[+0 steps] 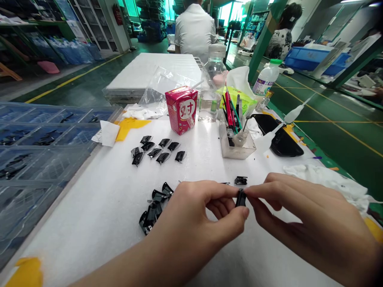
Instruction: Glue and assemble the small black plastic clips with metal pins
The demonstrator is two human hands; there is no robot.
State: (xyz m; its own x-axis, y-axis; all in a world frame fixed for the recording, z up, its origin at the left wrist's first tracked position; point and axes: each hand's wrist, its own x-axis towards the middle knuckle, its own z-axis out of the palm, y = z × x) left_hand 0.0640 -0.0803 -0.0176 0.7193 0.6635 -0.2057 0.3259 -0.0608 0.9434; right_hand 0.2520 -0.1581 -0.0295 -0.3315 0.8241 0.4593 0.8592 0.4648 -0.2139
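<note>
1. My left hand (pixel 191 215) and right hand (pixel 311 211) are both closed, pinching one small black plastic part (pixel 240 197) between the fingertips; the exact finger contact is partly hidden.
2. That part is held upright in the air, between my hands, above the white work table (pixel 89 215).
3. A second black part (pixel 241 180) lies on the table just beyond my fingers.
4. A loose pile of black parts (pixel 155 207) sits just beside my left hand; a tidier group of black parts (pixel 157 151) lies further on.
5. Further on: a red drink carton (pixel 181 109), a clear acrylic pen holder (pixel 236 147), a water bottle (pixel 212 79).
6. Left of the table: a clear compartment tray (pixel 44 135). Right: a white cloth (pixel 326 183), near my right hand.
</note>
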